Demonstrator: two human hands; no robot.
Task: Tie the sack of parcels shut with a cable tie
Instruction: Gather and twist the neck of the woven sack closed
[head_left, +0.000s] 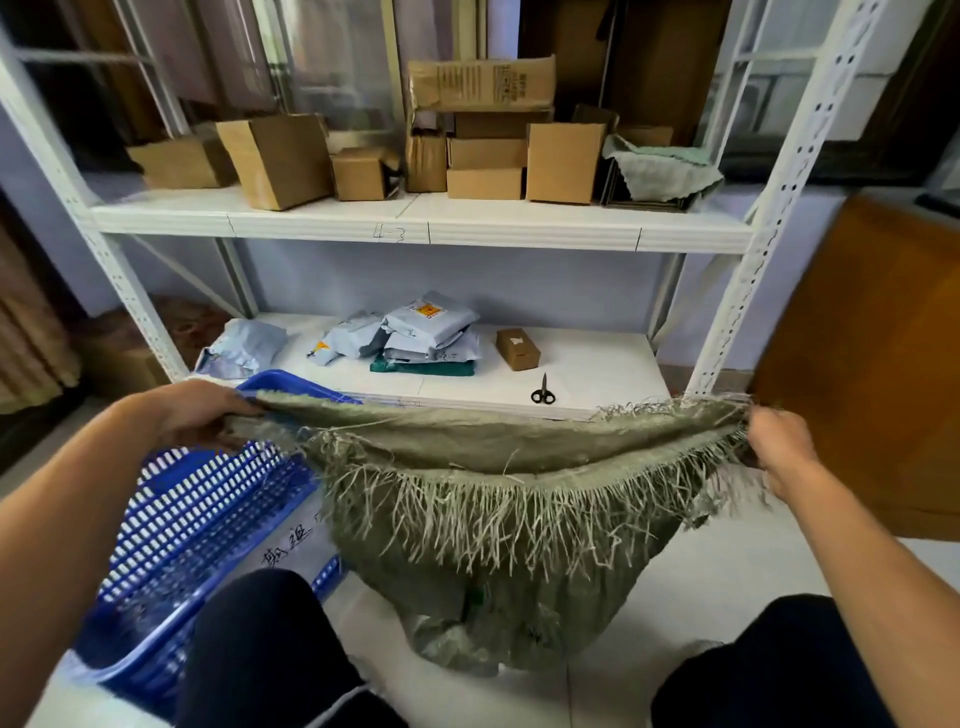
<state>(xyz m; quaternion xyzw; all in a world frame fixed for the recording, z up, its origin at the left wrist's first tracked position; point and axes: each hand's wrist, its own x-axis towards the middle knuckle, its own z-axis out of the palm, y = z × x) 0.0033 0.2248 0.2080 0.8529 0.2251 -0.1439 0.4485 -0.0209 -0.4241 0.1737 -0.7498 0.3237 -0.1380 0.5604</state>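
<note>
Green woven sack (498, 525) on the floor before a white shelf (415, 228), left hand (202, 415) and right hand (779, 441) far apart, each gripping a corner of its frayed mouth, stretched wide, blue basket (208, 514) at left

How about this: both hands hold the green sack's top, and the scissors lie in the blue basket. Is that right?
Not quite. The head view shows the scissors lying on the bottom shelf, not in the blue basket. The left hand and right hand do hold the top of the green sack.
</note>
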